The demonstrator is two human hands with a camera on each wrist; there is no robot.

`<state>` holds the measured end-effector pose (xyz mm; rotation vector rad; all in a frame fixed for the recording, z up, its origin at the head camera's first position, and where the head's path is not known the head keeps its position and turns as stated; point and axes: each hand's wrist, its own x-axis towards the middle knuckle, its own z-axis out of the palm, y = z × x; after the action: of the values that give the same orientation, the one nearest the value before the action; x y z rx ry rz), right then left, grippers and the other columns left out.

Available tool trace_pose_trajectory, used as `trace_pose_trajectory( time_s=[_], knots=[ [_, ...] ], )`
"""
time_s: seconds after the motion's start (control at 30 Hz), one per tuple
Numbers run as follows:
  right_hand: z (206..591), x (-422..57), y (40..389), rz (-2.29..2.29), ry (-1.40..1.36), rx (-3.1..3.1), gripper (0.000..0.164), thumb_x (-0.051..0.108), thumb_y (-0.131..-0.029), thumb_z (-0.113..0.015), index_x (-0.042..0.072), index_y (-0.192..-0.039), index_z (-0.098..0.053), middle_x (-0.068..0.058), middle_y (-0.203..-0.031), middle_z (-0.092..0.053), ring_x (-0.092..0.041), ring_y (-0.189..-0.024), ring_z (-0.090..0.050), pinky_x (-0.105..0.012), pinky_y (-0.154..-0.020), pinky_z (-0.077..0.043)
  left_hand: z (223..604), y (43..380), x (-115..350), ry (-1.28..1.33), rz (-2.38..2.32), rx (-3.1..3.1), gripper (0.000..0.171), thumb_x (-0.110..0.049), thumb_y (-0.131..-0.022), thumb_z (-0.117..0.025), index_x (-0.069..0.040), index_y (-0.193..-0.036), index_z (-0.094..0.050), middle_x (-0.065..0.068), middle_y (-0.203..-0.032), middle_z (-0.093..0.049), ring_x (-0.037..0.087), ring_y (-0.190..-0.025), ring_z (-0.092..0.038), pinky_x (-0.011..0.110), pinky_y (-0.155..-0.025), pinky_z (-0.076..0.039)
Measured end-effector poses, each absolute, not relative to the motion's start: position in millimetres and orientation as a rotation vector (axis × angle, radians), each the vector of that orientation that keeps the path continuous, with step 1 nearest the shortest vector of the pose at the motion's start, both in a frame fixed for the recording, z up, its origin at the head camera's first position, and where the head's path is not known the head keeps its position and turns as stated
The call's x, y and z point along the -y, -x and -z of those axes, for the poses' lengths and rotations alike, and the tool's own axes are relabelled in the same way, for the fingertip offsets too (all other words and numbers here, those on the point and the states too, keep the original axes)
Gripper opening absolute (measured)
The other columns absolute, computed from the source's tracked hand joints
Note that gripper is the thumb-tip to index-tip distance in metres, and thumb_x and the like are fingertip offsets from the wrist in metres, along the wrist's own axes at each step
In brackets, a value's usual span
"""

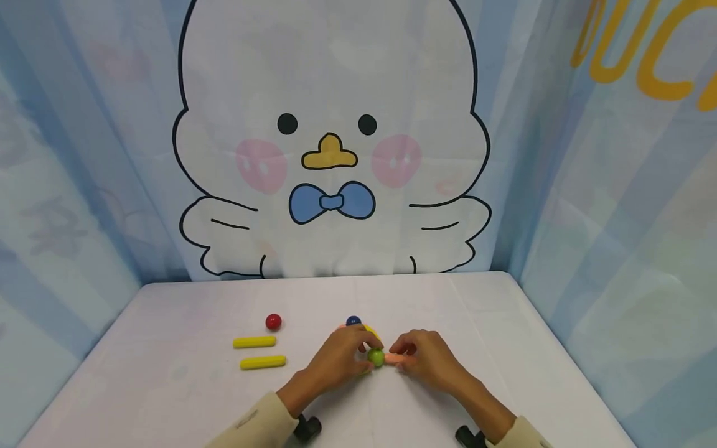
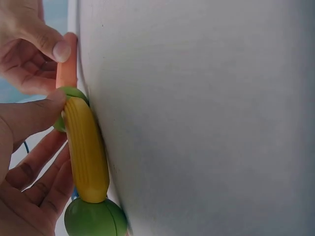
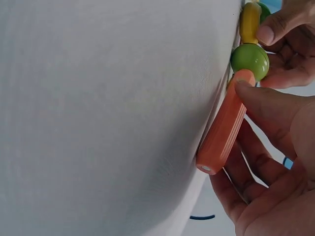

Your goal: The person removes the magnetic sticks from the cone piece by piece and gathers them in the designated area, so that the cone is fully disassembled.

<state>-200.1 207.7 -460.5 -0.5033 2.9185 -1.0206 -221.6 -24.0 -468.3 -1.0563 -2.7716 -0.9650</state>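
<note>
My left hand (image 1: pixel 342 353) pinches a green ball (image 1: pixel 376 357), its thumb on the near side. From that ball a ridged yellow rod (image 2: pixel 87 152) leads to a second green ball (image 2: pixel 93 219). My right hand (image 1: pixel 430 359) pinches an orange rod (image 3: pixel 224 128) between thumb and fingers, one end touching the held green ball. Behind the left hand, a dark blue ball (image 1: pixel 353 320) joins other pieces of orange and yellow. The hand hides much of these joined pieces.
Left of the hands, two yellow rods (image 1: pixel 254 342) lie apart on the white tabletop (image 1: pixel 168 386), with a red ball (image 1: pixel 273 322) behind them. A curtain printed with a duck (image 1: pixel 330 242) hangs along the table's back edge.
</note>
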Motion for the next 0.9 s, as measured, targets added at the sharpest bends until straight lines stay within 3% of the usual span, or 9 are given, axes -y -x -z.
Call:
trace_pose_trajectory(
  time_s=[0.3,0.43,0.67,0.9],
  knots=[
    [458.9,-209.1,199.2,0.989,0.628,-2.896,0.026,0.001,-0.081,-0.088,0.02,-0.097,-0.08,0.01,-0.089,-0.073,-0.004,-0.076,-0.056,-0.021,-0.069,-0.045,466.1,225.2,19.7,1.079,0.928,2.764,0.025,-0.009,-0.083,-0.091,-0.016,-0.106,-0.081,-0.005,-0.106,-0.077,0.003,-0.082,-0.068,0.021,-0.082,-0.053],
    [455.5,-212.5,199.2,0.973,0.71,-2.859,0.025,0.001,-0.083,-0.086,0.019,-0.098,-0.079,0.01,-0.091,-0.074,-0.002,-0.079,-0.058,-0.022,-0.072,-0.047,466.0,225.5,18.8,1.065,0.955,2.759,0.025,-0.006,-0.082,-0.091,-0.015,-0.103,-0.081,-0.004,-0.104,-0.077,0.004,-0.08,-0.068,0.017,-0.075,-0.053],
    [446.7,-220.7,199.4,0.892,0.807,-2.796,0.024,0.002,-0.086,-0.083,0.023,-0.098,-0.08,0.013,-0.093,-0.074,-0.005,-0.089,-0.062,-0.026,-0.082,-0.05,464.4,224.7,18.5,1.062,0.949,2.767,0.024,-0.007,-0.083,-0.091,-0.015,-0.104,-0.081,-0.004,-0.105,-0.078,0.004,-0.08,-0.067,0.017,-0.074,-0.053],
    [444.3,-237.0,197.7,0.913,0.751,-2.826,0.021,0.005,-0.089,-0.082,0.022,-0.1,-0.081,0.012,-0.095,-0.075,-0.004,-0.086,-0.061,-0.025,-0.078,-0.051,463.9,223.0,19.0,1.044,0.917,2.788,0.023,-0.009,-0.085,-0.09,-0.015,-0.106,-0.081,-0.005,-0.105,-0.077,0.003,-0.081,-0.067,0.017,-0.074,-0.053]
  ],
)
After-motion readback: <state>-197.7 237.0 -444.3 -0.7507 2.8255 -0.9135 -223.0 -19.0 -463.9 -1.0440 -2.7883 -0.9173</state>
